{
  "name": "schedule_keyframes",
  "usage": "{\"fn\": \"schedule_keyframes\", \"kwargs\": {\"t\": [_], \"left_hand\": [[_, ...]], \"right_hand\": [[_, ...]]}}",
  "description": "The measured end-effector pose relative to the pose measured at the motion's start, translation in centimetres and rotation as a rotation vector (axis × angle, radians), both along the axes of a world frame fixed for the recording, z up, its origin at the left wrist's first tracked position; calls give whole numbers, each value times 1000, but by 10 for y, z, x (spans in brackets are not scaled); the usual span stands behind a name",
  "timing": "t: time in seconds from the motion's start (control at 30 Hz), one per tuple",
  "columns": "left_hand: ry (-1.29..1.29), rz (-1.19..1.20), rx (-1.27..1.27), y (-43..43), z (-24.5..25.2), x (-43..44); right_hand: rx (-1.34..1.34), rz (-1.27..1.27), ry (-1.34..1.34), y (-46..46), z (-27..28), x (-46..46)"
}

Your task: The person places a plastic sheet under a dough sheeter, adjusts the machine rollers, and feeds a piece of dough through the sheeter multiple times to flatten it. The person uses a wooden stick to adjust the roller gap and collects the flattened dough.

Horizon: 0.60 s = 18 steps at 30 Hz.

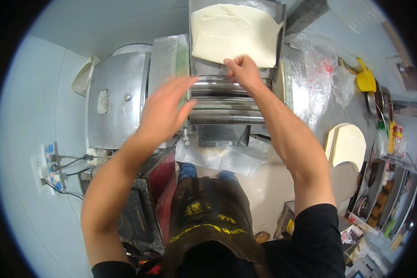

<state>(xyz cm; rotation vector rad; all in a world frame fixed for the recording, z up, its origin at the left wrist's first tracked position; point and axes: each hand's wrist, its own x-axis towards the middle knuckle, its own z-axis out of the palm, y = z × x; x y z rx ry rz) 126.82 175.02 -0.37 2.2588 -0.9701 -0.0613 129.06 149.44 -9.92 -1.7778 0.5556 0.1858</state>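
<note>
A thick sheet of pale dough (234, 34) lies on the sloping metal feed tray (208, 67) of a dough sheeter. Below it, toward me, run the machine's shiny steel rollers (226, 116). My right hand (245, 73) is at the dough's near edge with its fingers curled; whether they pinch the dough is hidden. Blurred by motion, my left hand (166, 107) hovers over the left side of the rollers, thumb apart from the fingers, with nothing in it. A dark bin (223, 135) sits under the rollers.
Left of the sheeter is a metal housing (116, 100); a power strip (52, 166) with plugged cables hangs on the wall. To the right, stacked dough pieces (349, 146) rest on a metal worktop near clear plastic sheeting (314, 76) and a yellow scoop (365, 80). Shelves (399, 194) stand beyond.
</note>
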Motion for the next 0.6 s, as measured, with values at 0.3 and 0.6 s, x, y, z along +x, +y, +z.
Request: {"fn": "schedule_keyframes", "kwargs": {"t": [0.3, 0.6], "left_hand": [[468, 869, -41, 265, -7, -169], [-90, 1509, 227, 464, 1, -122]], "right_hand": [[-975, 403, -98, -25, -5, 71], [-1388, 326, -374, -31, 43, 88]]}}
